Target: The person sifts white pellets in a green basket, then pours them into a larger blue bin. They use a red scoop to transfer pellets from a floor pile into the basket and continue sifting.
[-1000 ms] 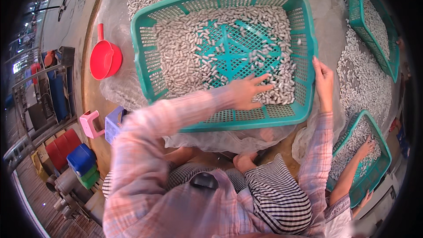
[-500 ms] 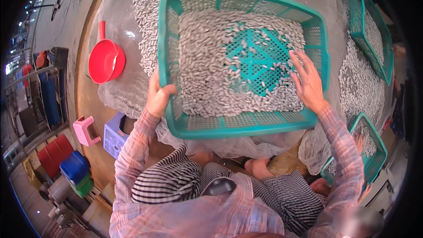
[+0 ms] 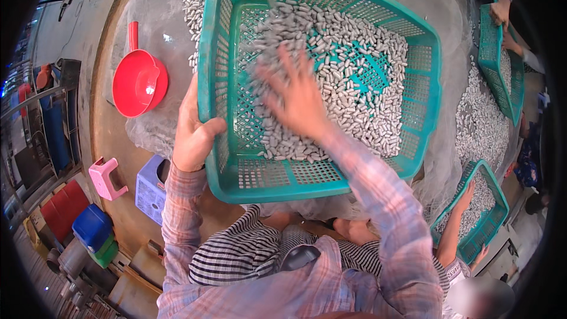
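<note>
A teal slotted basket (image 3: pixel 236 159) sits tilted over a table heaped with small grey pellets (image 3: pixel 348 82), which also cover most of its perforated floor. The left hand (image 3: pixel 192 133) grips its left rim, while the right hand (image 3: pixel 295 97), fingers spread and blurred, lies flat on the pellets inside. Nearby a red scoop (image 3: pixel 139 82) rests left, and another person's basket (image 3: pixel 481 224) lies right.

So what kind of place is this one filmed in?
Probably a small sorting or processing workshop. The person's left hand grips a teal mesh basket of small grey pellets while the right hand spreads them. More pellets lie heaped on a clear sheet, and another person's hand works a second basket.
</note>
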Available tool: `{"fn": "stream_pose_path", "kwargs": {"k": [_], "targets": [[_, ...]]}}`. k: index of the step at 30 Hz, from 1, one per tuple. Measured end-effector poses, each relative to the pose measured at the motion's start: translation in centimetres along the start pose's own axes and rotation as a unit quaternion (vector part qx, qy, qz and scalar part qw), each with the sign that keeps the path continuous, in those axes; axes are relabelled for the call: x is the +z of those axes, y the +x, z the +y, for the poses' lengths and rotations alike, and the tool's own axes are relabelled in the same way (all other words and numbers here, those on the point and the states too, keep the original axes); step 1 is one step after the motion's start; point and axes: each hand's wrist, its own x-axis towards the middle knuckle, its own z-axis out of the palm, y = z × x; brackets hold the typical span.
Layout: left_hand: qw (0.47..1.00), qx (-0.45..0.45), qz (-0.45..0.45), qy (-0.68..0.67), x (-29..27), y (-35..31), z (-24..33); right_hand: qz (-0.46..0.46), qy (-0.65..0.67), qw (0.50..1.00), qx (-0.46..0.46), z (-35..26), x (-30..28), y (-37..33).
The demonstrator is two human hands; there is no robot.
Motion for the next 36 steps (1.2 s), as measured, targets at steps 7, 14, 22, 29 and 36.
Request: {"fn": "stream_pose_path", "kwargs": {"k": [7, 14, 22, 29, 36], "targets": [[0.996, 0.08, 0.024, 0.04, -2.2, 2.2, -0.9, -0.109, -0.09, 0.989, -0.034, 10.8, -6.1, -8.3], [0.998, 0.025, 0.04, 0.05, -1.0, 1.7, 0.0, 0.076, -0.021, 0.996, 0.039, -0.2, 1.1, 4.8], [0.994, 0.02, 0.074, 0.078, -0.5, 4.7, -1.0, -0.221, -0.084, 0.971, -0.044, 16.1, -9.0, -11.4], [0.996, 0.018, 0.075, 0.037, 1.0, 5.4, -0.5, 0.036, 0.132, 0.983, 0.119, 8.6, -2.4, 5.5], [0.993, 0.001, 0.1, 0.067, 0.3, 6.2, -3.1, -0.279, 0.098, 0.946, -0.135, 9.2, -4.8, -5.6]]}}
